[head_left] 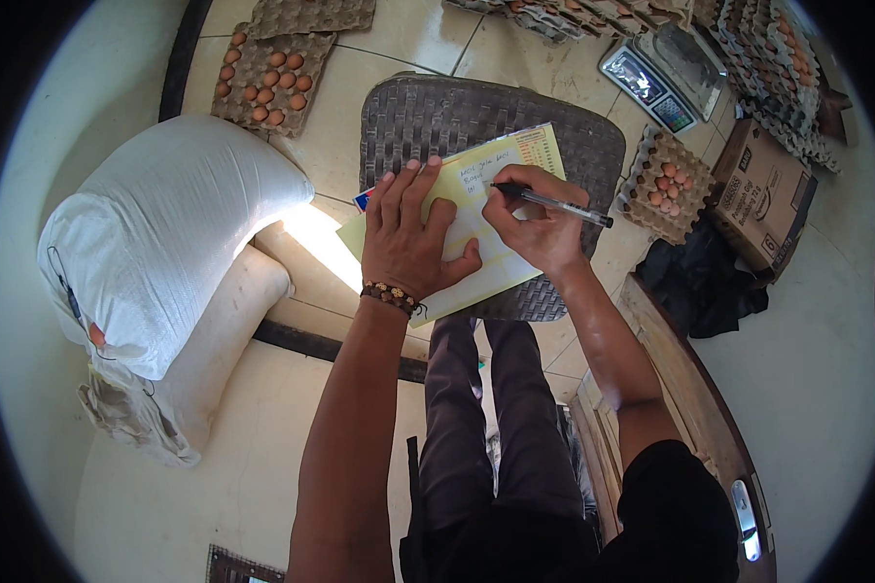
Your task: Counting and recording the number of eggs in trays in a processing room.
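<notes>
My right hand (544, 228) is closed around a black-and-clear pen (564, 205), its tip near some handwriting at the top of a yellowish paper pad (476, 257). The pad lies tilted on a dark woven stool seat (408, 107). My left hand (408, 233), with a beaded bracelet (391, 294) at the wrist, lies flat with fingers spread on the left part of the pad. A small blue and red item (363, 200) peeks out beside the left fingers; most of it is hidden.
Full white sacks (180, 233) lean at the left wall. Egg trays (297, 68) with brown eggs are at the far left, another tray (666, 185) right of the stool. A digital scale (651, 87), stacked trays (768, 58) and a cardboard box (763, 194) stand at the right, near a wooden door (695, 408).
</notes>
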Action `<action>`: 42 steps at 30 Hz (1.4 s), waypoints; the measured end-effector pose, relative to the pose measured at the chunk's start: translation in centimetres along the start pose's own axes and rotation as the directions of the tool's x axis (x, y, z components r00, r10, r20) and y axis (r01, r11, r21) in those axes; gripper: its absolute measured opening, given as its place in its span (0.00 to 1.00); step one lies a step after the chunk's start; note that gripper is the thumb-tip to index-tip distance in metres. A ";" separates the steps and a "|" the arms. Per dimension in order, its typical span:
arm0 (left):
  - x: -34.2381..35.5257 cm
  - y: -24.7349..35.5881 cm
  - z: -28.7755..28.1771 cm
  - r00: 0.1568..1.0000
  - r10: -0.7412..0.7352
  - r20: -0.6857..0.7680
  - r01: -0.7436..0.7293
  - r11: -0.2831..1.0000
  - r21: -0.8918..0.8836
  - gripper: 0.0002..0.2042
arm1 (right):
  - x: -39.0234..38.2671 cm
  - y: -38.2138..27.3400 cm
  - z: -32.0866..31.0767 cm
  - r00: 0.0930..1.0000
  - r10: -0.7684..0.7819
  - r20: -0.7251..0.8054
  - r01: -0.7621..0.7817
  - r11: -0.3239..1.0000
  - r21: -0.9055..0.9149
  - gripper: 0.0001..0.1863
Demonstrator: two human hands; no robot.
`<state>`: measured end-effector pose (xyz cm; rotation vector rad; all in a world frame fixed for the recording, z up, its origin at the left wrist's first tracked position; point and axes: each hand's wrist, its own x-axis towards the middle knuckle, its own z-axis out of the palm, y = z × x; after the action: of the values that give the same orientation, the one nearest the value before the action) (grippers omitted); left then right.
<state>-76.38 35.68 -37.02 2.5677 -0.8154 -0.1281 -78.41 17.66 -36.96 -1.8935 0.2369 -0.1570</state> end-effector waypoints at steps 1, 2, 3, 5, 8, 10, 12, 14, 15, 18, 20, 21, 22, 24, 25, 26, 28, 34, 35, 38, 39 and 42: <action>0.0 0.1 0.0 1.000 -0.001 0.000 0.001 1.000 0.000 0.17 | 0.0 -0.1 -0.1 1.000 -0.027 -0.009 0.027 0.999 -0.038 0.08; 0.0 0.1 0.1 1.000 -0.003 0.001 0.003 1.000 -0.003 0.17 | 0.0 -0.1 -0.2 1.000 -0.025 -0.008 0.025 0.999 -0.040 0.08; 0.0 0.1 0.1 1.000 -0.001 0.001 0.001 1.000 -0.002 0.17 | 0.1 -0.1 -0.3 0.999 -0.032 0.012 0.033 0.999 -0.038 0.08; 0.1 0.1 0.1 1.000 0.003 0.002 -0.003 1.000 0.000 0.17 | 0.1 0.0 -0.3 0.999 -0.039 0.030 0.040 0.999 -0.036 0.08; 0.1 0.1 0.1 1.000 0.003 0.004 -0.003 1.000 -0.002 0.17 | -0.1 0.1 -0.1 1.000 0.009 -0.006 -0.009 1.000 0.009 0.08; 0.1 0.0 0.1 1.000 0.008 -0.005 -0.008 1.000 0.000 0.17 | -0.1 0.0 0.0 0.999 0.041 -0.005 -0.041 0.998 0.039 0.08; -0.1 0.1 0.1 1.000 0.005 -0.004 -0.005 1.000 -0.003 0.18 | -0.4 0.0 -0.1 0.999 0.040 -0.022 -0.039 0.998 0.051 0.08; 0.1 0.0 0.0 1.000 0.005 -0.001 -0.005 1.000 0.006 0.18 | -0.3 0.1 0.0 0.998 0.038 -0.041 -0.034 0.997 0.076 0.08; 0.2 0.0 0.0 1.000 0.007 -0.001 -0.007 1.000 0.007 0.18 | -0.3 0.2 0.0 0.999 0.035 -0.038 -0.032 0.996 0.079 0.08; 0.1 0.1 0.1 1.000 0.007 0.001 -0.007 1.000 0.011 0.18 | -0.3 0.3 0.0 0.999 0.025 -0.033 -0.023 0.997 0.075 0.07; 0.1 0.0 0.0 1.000 0.008 0.001 -0.008 1.000 0.017 0.18 | -0.3 0.3 0.1 0.999 0.013 -0.032 -0.011 0.998 0.070 0.07; 0.1 0.0 0.0 1.000 0.009 -0.002 -0.009 1.000 0.013 0.18 | -0.3 0.3 0.1 0.999 0.010 -0.033 -0.008 0.998 0.055 0.07; 0.1 0.0 0.0 1.000 0.008 -0.005 -0.008 1.000 0.011 0.17 | -0.3 0.3 0.1 0.999 0.006 -0.032 -0.005 0.999 0.040 0.07; 0.1 0.1 0.0 1.000 0.007 -0.005 -0.007 1.000 0.011 0.17 | -0.3 0.3 0.1 1.000 0.003 -0.030 -0.002 0.999 0.037 0.07; 0.1 0.1 0.1 1.000 0.008 -0.009 -0.008 1.000 0.009 0.17 | -0.3 0.2 0.0 1.000 -0.002 -0.028 0.003 1.000 0.030 0.07; 0.1 0.1 0.1 1.000 0.007 -0.008 -0.007 1.000 0.007 0.17 | -0.3 0.2 0.0 1.000 0.000 -0.027 0.001 1.000 0.029 0.07; 0.1 0.1 0.1 1.000 0.018 -0.016 -0.017 1.000 0.016 0.18 | -0.2 0.1 0.0 1.000 0.001 -0.024 -0.001 1.000 0.019 0.07; 0.0 0.1 0.2 1.000 0.019 -0.015 -0.018 1.000 0.022 0.18 | -0.4 0.4 -0.1 0.999 0.039 0.019 -0.039 0.998 0.039 0.08; 0.0 0.1 0.1 1.000 0.020 -0.014 -0.019 1.000 0.022 0.18 | -0.4 0.3 -0.1 0.999 0.039 0.018 -0.040 0.998 0.039 0.08; 0.1 0.1 0.0 1.000 0.018 -0.006 -0.018 1.000 0.025 0.17 | -0.4 0.3 0.0 0.999 0.053 0.013 -0.054 0.996 0.065 0.08; 0.1 0.1 0.0 1.000 0.015 -0.002 -0.015 1.000 0.027 0.17 | -0.4 0.3 0.0 0.999 0.032 0.003 -0.033 0.998 0.048 0.08; 0.1 0.1 0.0 1.000 0.014 -0.001 -0.014 1.000 0.026 0.17 | -0.4 0.2 -0.1 1.000 0.020 -0.007 -0.020 1.000 0.021 0.08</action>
<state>-76.38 35.58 -37.00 2.5856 -0.8402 -0.1127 -78.83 17.58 -37.12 -1.8700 0.2578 -0.1522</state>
